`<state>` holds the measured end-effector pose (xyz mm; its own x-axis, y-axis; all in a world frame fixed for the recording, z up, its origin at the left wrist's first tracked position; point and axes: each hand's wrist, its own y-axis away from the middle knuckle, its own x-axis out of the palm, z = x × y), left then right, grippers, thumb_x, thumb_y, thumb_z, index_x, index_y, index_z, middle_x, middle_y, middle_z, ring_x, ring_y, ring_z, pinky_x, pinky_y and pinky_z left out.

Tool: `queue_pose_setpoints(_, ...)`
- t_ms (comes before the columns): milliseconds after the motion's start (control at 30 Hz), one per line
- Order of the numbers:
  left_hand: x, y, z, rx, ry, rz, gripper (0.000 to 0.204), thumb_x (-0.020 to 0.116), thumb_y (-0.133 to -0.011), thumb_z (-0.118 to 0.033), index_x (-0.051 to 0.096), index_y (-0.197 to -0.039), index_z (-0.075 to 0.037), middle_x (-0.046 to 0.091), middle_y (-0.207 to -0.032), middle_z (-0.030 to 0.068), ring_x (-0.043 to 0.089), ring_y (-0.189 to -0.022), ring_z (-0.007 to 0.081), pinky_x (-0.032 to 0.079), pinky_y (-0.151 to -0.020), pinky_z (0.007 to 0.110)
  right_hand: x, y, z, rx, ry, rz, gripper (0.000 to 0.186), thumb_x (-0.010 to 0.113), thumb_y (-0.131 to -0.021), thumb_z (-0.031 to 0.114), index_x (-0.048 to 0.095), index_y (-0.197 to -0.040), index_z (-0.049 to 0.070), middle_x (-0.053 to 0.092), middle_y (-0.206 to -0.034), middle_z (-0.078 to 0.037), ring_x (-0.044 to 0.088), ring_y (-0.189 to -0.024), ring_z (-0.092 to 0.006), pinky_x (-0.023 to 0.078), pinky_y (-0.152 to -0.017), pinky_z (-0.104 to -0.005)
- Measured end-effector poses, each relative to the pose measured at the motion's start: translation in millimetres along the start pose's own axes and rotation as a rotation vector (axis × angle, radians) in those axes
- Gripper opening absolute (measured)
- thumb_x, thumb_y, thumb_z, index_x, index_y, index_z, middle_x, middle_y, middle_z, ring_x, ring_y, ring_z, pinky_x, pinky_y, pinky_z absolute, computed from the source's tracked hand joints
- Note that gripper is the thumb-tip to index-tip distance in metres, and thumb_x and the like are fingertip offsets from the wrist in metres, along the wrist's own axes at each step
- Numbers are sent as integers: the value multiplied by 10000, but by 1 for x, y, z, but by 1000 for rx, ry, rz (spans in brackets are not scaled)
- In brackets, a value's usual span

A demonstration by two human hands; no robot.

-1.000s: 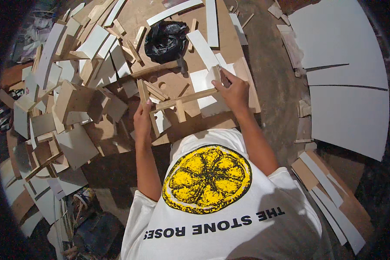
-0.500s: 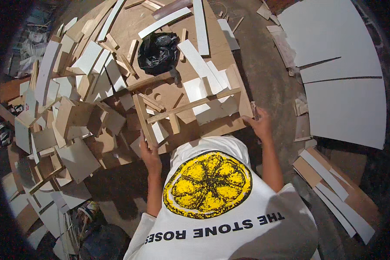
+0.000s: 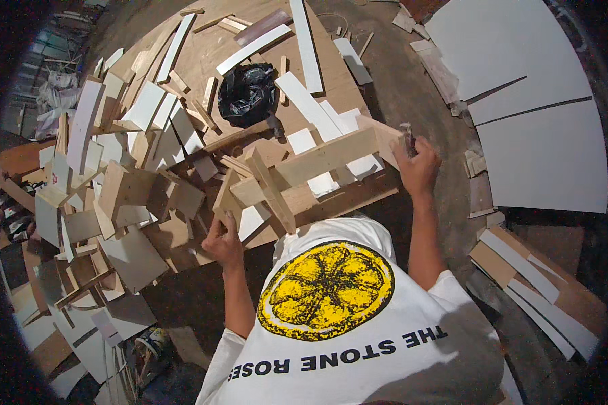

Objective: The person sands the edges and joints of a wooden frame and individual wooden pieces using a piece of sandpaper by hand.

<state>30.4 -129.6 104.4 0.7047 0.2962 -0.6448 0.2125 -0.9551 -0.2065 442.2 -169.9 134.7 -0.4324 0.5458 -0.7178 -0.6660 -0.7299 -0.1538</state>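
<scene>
A pale wooden frame [image 3: 317, 150], a long board with a crosspiece [image 3: 270, 187] and end pieces, spans between my two hands over the cluttered worktop. My left hand [image 3: 223, 237] grips its near left end piece [image 3: 226, 196]. My right hand [image 3: 419, 167] is closed at the right end piece [image 3: 378, 138], with a small dark, shiny object [image 3: 407, 135] at its fingers that I cannot make out. Under the frame lie white board offcuts [image 3: 321, 183]. A black plastic bag [image 3: 246, 94] sits just beyond it.
Plywood worktop [image 3: 209, 27] carries wood strips and white slats [image 3: 307, 54]. A dense pile of panels and scraps [image 3: 132, 260] fills the left. Large white sheets [image 3: 540, 155] lie to the right over the dusty floor [image 3: 385, 74], with more strips [image 3: 534, 283] at lower right.
The frame has been turned, its crosspiece now pointing toward me. My right hand has moved up from half a second ago. The view has shifted slightly.
</scene>
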Motion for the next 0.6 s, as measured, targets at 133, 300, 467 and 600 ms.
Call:
queue_pose_setpoints(133,-5,-17,-16,-45,-224,92,311,706,-960,-281,770,-999,20,751,-765,136,712,-664,185,522,-617,332,0,-26,20,-57,116,52,341,816,-808,325,721,-857,2,685,-753,-176,666,-681,-353,495,-657,-455)
queue_pose_setpoints(300,9,-39,-8,-71,-168,17,401,693,-962,-404,786,-1027,-19,755,-803,170,735,-703,237,539,-675,372,25,-54,30,-194,214,41,348,822,-800,356,760,-909,31,703,-751,-173,692,-705,-354,522,-682,-442)
queue_pose_setpoints(467,24,-70,0,-227,-241,64,449,716,-932,-464,793,-1050,-38,765,-876,168,752,-835,277,550,-746,420,39,-66,30,-72,43,82,369,812,-815,391,772,-917,38,730,-775,-161,717,-713,-309,535,-685,-429)
queue_pose_setpoints(600,37,-91,10,-268,-241,89,450,726,-932,-454,781,-1110,-44,769,-995,172,750,-912,296,556,-799,435,42,-65,16,-21,90,137,380,812,-823,400,768,-921,35,733,-768,-153,709,-694,-293,527,-676,-430)
